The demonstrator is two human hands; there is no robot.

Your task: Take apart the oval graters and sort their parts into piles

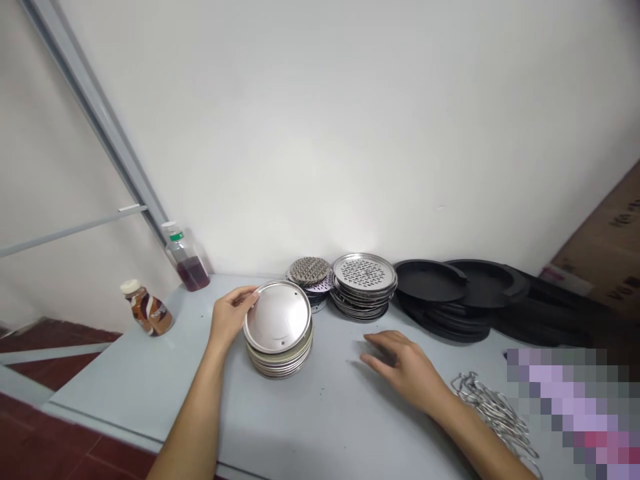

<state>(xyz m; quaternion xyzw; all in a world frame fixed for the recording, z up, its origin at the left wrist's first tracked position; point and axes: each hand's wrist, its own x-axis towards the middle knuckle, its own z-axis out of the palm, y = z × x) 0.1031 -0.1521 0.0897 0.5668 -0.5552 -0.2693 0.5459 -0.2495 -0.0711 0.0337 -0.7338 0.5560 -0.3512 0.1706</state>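
My left hand (232, 315) is closed on the left rim of a shiny round metal plate (278, 317). The plate has small holes near its edge and looks slightly tilted over a stack of similar round metal plates (280, 367). Over the table, to the right of that stack, my right hand (400, 363) is open with nothing in it, thumb and fingers apart. Behind the two hands stand a stack of perforated metal grater discs (365, 273) and a smaller pile topped by a brownish perforated disc (310, 271).
Black round trays (430, 283) are piled along the wall at right. Bent metal wire pieces (493, 407) lie by my right forearm. On the left of the grey table (320, 427) are a brown drink bottle (147, 310) and a clear bottle with dark liquid (190, 263).
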